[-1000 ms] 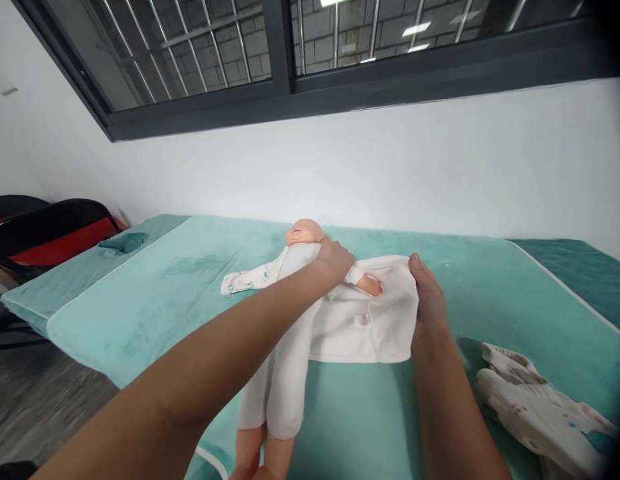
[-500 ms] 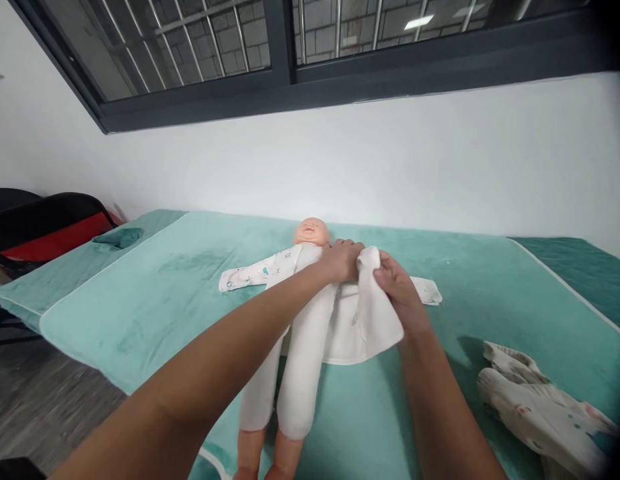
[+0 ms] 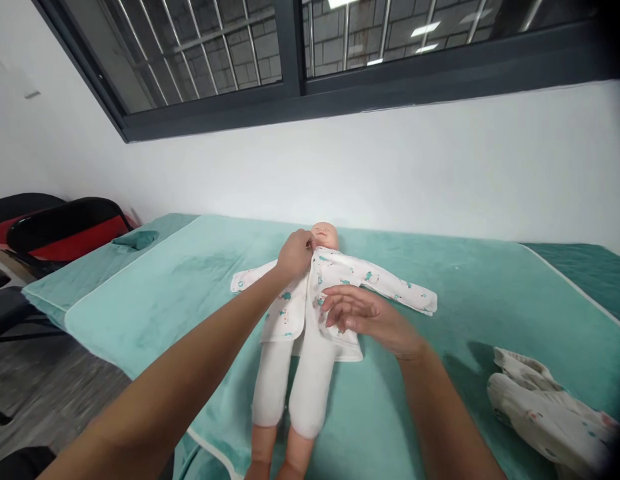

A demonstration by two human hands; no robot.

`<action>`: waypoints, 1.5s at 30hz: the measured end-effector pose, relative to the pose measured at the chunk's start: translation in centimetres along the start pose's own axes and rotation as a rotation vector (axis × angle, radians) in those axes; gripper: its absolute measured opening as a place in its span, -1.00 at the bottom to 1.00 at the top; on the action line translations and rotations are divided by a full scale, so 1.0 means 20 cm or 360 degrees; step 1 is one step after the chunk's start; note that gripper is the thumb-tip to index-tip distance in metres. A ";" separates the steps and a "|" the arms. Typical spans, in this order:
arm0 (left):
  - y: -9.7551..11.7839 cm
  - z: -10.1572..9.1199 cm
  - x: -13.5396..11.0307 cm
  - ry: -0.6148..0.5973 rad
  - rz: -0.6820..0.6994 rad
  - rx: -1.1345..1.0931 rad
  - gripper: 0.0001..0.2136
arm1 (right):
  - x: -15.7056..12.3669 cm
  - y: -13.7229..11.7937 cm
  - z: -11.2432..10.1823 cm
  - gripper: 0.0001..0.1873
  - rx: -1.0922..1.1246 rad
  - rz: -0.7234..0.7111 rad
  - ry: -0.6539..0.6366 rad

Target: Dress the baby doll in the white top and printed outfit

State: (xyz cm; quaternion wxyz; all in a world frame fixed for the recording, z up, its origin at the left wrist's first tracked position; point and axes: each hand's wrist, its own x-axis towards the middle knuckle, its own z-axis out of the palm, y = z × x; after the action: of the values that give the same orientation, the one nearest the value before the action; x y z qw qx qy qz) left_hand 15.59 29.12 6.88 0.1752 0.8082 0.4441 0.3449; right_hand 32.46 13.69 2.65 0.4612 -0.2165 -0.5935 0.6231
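Head view, one doll (image 3: 316, 367), one jacket (image 3: 335, 267), left hand (image 3: 295, 257) pinching collar (image 3: 320, 251), right hand (image 3: 374, 319) unclenched

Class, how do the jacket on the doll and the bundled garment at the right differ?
The jacket lies spread over the doll, sleeves out; the bundled garment sits bunched on the green cover. The left hand is at the jacket's top edge, while no hand touches the bundled garment. Both are pale with small coloured prints.

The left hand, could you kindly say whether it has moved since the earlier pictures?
Yes: the left hand has moved leftward, now almost directly below the window's upright post.
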 end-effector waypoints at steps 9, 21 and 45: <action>0.07 0.04 -0.18 -0.0055 -0.0166 -0.0232 -0.74 | 0.02 0.04 0.00 -0.70 -0.0246 0.0107 0.0231; 0.06 0.18 -0.25 -0.0056 0.0266 0.0337 -0.70 | -0.15 0.29 0.26 -0.84 -0.1462 -0.0126 0.0790; -0.47 -0.12 -0.39 -0.0052 0.0072 0.0388 -0.50 | -0.30 0.22 -0.30 -0.36 -0.2799 0.0053 0.1255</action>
State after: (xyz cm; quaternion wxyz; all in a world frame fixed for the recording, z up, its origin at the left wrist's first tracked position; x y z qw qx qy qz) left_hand 5.32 27.69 -0.13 0.0751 0.8389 0.4613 0.2789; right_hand 38.85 12.50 -4.31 0.2912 -0.6868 -0.6475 -0.1556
